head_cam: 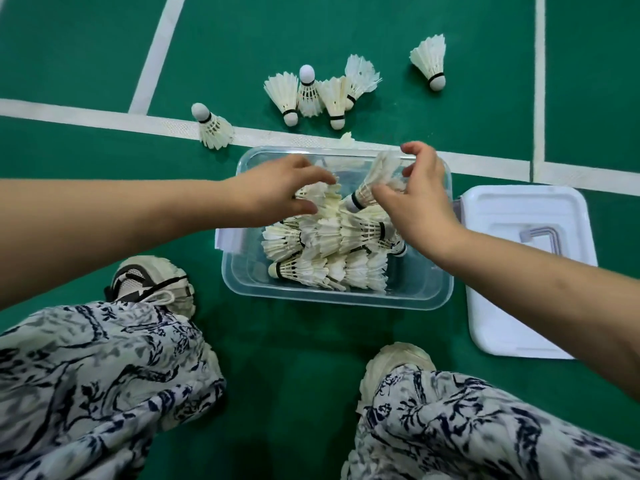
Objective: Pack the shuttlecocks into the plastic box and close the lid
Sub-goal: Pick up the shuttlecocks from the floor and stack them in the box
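A clear plastic box (332, 295) sits on the green court floor, holding a heap of several white feather shuttlecocks (329, 244). My left hand (273, 192) reaches into the box from the left, its fingers lying on the feathers at the top of the heap. My right hand (415, 195) hovers over the box's far right part, and a blurred shuttlecock (372, 183) sits between its thumb and fingers, cork pointing down-left. The white lid (512, 306) lies flat on the floor just right of the box.
Loose shuttlecocks lie on the floor beyond the box: one (212, 128) on the white line at left, a cluster of several (320, 93) in the middle, one (431, 62) at far right. My patterned trouser legs and shoes (152, 282) crouch in front.
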Demonstrator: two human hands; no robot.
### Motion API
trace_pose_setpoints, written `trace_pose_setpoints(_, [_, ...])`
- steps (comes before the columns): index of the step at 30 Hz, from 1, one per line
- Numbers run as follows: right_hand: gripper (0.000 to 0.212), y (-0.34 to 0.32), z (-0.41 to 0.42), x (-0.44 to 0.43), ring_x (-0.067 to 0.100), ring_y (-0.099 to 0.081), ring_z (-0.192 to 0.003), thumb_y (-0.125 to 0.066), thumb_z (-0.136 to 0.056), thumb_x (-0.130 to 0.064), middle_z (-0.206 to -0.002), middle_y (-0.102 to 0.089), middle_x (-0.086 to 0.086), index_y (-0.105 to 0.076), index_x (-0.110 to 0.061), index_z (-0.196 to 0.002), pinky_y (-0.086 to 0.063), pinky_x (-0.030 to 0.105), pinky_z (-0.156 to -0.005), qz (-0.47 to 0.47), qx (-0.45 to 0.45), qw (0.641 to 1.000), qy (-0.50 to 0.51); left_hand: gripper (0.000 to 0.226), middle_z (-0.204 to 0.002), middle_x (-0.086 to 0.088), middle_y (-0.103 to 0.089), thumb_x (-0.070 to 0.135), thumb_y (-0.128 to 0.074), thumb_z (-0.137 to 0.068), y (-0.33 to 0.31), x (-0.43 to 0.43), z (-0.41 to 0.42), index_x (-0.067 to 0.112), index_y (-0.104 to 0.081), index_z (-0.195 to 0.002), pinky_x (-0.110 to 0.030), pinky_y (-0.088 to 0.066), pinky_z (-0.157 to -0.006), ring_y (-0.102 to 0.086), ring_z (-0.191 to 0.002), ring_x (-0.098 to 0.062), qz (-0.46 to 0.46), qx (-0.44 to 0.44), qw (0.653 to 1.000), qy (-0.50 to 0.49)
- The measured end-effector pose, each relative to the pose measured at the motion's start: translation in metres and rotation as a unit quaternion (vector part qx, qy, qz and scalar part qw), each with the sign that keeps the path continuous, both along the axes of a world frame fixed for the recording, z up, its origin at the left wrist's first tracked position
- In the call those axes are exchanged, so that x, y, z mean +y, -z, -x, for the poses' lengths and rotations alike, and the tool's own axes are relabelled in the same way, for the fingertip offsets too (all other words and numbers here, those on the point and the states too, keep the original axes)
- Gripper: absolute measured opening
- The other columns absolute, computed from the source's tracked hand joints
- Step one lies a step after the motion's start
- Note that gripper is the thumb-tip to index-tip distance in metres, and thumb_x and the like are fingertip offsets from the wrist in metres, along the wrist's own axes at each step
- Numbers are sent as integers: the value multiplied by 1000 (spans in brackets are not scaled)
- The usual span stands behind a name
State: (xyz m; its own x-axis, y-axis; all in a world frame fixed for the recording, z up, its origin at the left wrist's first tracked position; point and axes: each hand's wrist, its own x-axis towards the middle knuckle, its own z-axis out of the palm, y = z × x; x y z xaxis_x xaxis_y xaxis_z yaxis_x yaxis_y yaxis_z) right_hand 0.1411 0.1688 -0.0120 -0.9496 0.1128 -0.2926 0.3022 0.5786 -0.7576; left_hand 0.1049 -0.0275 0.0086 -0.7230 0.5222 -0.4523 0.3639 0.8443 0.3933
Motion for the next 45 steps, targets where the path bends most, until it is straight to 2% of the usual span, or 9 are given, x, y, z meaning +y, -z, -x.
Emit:
trace_pose_setpoints(4, [32, 11, 2, -20, 18, -42, -90, -48, -93, -31, -128, -33, 10, -38, -14, -118, -29, 24, -81, 12, -72, 997, -7, 49, -132, -8, -43, 33, -54, -88, 6, -2, 0, 27, -38, -134, -33, -35, -98, -48, -113, -25, 34, -26, 999, 0])
trace_pose_setpoints(11, [28, 26, 11, -43, 22, -53, -83, -37, -97, -38, -109, -59, 9, -50, -16, -106, -37, 30, -66, 2, -114, 991, -64, 51, -126, -10, -49, 30, -56, -87, 9, -7, -1, 23, -37, -134, -31, -37, -95, -53, -109, -24, 25, -9, 1000, 0])
trace_pose_setpoints(14, [34, 28, 15, -44, 29, -53, -104, -36, -97, -41, -121, -57, 9, -53, -17, -115, -37, 31, -76, -85, -113, 978, -153, 52, -126, -10, -50, 29, -57, -87, 11, -10, -2, 23, -36, -135, -31, -37, -95, -53, -108, -23, 22, -7, 1000, 0])
trace_pose_setpoints(18, [44, 32, 20, -42, 36, -44, -119, -33, -95, -51, -125, -54, 9, -58, -17, -109, -39, 43, -95, -173, -128, 948, -237, 54, -126, -10, -50, 29, -57, -87, 13, -12, -3, 25, -35, -136, -30, -37, -94, -53, -109, -22, 24, -16, 1000, 3])
trace_pose_setpoints(21, [51, 31, 22, -39, 37, -38, -125, -34, -92, -56, -133, -51, 8, -54, -20, -123, -37, 46, -101, -187, -155, 934, -261, 55, -126, -9, -50, 30, -56, -87, 11, -12, -3, 26, -34, -137, -29, -37, -94, -54, -108, -21, 22, -14, 1000, 2])
trace_pose_setpoints(26, [40, 22, 21, -32, 30, -49, -114, -49, -85, -51, -120, -59, 6, -57, -21, -111, -41, 37, -90, -104, -92, 975, -173, 49, -124, -6, -52, 27, -55, -88, -2, -14, 3, 25, -39, -134, -31, -44, -94, -59, -98, -16, -38, 8, 999, -33])
trace_pose_setpoints(31, [42, 6, 15, -33, 20, -50, -105, -54, -83, -41, -118, -51, 1, -46, -18, -117, -39, 33, -83, -38, -32, 996, -74, 42, -120, -5, -55, 26, -54, -89, -12, -13, 8, 22, -43, -130, -32, -46, -90, -56, -87, -11, -66, 46, 995, -53])
trace_pose_setpoints(38, [18, -21, 16, -44, 14, -46, -84, -53, -85, -27, -92, -50, -6, -49, -21, -101, -33, 27, -72, -4, 71, 992, -102, 38, -118, -4, -58, 26, -52, -90, -32, -10, 6, 19, -47, -126, -27, -44, -88, -55, -89, -10, -97, 80, 991, -51])
trace_pose_setpoints(45, [13, -33, 37, -66, 14, -47, -85, -51, -87, -23, -87, -53, -6, -55, -17, -98, -33, 27, -71, -39, 113, 981, -155, 34, -115, -2, -61, 25, -54, -89, -41, -39, 18, 19, -51, -122, -24, -42, -82, -59, -89, -16, -114, 132, 976, -128])
